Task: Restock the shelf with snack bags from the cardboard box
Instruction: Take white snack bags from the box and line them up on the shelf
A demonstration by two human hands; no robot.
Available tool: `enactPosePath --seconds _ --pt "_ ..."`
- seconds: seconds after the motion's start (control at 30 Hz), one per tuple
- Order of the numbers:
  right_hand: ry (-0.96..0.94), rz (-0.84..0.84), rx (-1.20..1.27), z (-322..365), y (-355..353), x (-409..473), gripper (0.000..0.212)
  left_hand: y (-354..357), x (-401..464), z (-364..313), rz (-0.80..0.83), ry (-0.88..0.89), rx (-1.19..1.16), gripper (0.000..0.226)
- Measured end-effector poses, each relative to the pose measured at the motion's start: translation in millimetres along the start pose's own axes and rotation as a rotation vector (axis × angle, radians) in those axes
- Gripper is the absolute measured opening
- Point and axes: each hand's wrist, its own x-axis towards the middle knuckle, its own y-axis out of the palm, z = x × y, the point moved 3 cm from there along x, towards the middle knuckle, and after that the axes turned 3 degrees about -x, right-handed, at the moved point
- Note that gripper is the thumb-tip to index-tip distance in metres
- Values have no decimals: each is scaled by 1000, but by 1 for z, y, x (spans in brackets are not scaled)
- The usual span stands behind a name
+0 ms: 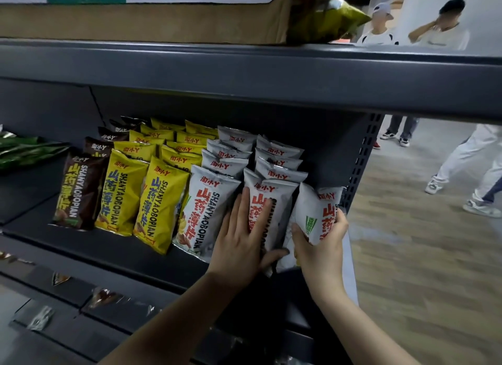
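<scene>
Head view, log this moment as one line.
left hand flat on front white bag | right hand gripping white bag at shelf end

Snack bags: brown, yellow, silver-white with red lettering; shelf dark grey.

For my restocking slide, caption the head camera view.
Left hand steadies a white snack bag while right hand slots another white bag beside it.

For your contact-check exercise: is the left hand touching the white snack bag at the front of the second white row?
Touching. The head view shows the left hand lying flat on the white snack bag.
</scene>
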Motion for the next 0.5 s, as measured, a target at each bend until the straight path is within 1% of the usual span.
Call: enactPosePath --seconds 0.07,0.13,0.17,0.23,0.27,0.3,0.33,0.4,0.43,0.47,0.5 --pt "6 -8 22 1 -1 1 73 -8 -1 -1 26 -21 8 99" --pt "30 -8 63 3 -3 3 74 -23 -5 -10 -2 -32 7 95" --pt "54 -12 97 4 -5 5 75 -31 -8 -18 -37 -21 -9 88" --pt "101 -27 154 6 -10 12 77 -42 -14 -42 -144 61 -98 65" --pt "102 -32 169 7 -13 18 80 -43 -15 -57 -157 111 -147 57" --pt "93 -29 166 8 -17 24 85 -40 -15 -71 -133 143 -173 54" --pt "94 -21 149 7 -21 31 90 -35 -12 -82 -84 131 -190 56" --pt "109 15 117 7 -27 42 97 -14 1 -94 42 -12 -179 71" --pt "115 48 114 6 -28 46 99 -1 8 -98 80 -85 -171 81" --pt "123 92 107 5 -30 49 102 9 15 -102 112 -132 -216 87" --pt "131 144 101 3 -30 51 98 17 22 -105 105 -165 -253 87"
